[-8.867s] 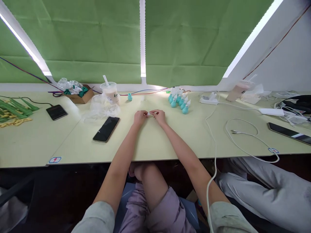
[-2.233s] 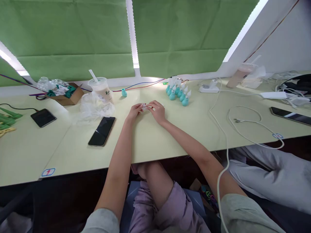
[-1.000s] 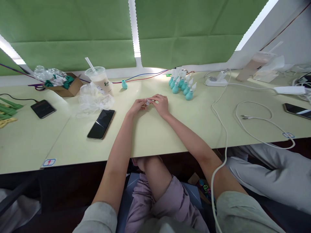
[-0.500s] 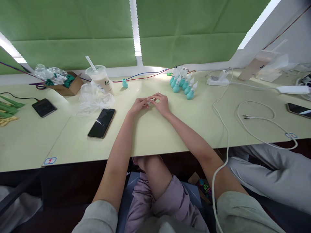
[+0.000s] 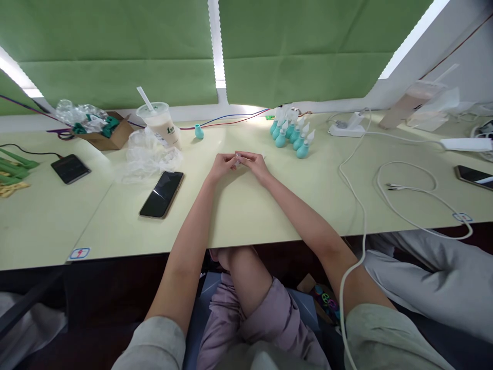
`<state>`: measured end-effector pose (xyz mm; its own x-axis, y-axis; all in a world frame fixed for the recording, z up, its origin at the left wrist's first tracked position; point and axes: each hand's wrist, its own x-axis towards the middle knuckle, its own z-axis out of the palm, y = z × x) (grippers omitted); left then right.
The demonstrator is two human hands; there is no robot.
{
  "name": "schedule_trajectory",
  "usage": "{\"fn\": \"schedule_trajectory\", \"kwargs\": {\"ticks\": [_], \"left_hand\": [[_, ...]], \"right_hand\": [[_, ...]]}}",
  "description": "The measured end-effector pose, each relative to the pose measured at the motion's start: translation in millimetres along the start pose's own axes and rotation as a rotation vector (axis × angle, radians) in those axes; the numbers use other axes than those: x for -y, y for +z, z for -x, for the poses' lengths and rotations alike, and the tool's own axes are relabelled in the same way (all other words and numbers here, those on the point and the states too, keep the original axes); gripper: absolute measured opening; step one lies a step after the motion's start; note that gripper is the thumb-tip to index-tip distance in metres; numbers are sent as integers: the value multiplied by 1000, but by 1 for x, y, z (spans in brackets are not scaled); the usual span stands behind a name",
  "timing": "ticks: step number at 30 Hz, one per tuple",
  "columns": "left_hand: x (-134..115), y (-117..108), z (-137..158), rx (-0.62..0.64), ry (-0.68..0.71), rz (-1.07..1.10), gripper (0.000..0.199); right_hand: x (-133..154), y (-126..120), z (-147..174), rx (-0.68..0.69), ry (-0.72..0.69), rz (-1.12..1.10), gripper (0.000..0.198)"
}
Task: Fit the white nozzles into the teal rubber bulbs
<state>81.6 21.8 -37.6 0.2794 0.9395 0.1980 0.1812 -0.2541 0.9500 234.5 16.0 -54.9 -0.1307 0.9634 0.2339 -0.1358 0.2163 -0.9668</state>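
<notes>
Over the middle of the table, my left hand [image 5: 224, 165] and my right hand [image 5: 254, 163] meet at the fingertips. Both pinch a small clear plastic piece [image 5: 238, 160] between them; fingers hide most of it, so its exact kind does not show. To the right of my hands stands a group of turquoise bulbs with clear pointed tips [image 5: 291, 134], several in rows. A lone turquoise bulb [image 5: 198, 132] without a tip sits at the back, left of my hands.
A black phone [image 5: 162, 195], a crumpled plastic bag [image 5: 148, 156], a drink cup [image 5: 164, 126] and a cardboard box [image 5: 115, 137] are on the left. On the right lie a power strip [image 5: 346, 129] and a long white cable [image 5: 355, 192]. Another person's grey trousers [image 5: 431, 277] show at right.
My fingers have shifted slightly around the small clear piece, the right fingers now straighter and closer to the left ones. The objects on the table have stayed in place.
</notes>
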Motion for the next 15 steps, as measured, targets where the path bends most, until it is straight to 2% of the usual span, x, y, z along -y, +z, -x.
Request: {"fn": "schedule_trajectory", "kwargs": {"ticks": [3,8,15], "left_hand": [[0,-1,0,-6,34,-33,39],[3,-1,0,52,25,78,40],[5,4,-2,-10,-7,182,45]], "right_hand": [[-1,-1,0,-2,52,-78,45],[-2,-3,-1,5,184,-161,48],[0,-6,-4,-11,148,-148,44]]}}
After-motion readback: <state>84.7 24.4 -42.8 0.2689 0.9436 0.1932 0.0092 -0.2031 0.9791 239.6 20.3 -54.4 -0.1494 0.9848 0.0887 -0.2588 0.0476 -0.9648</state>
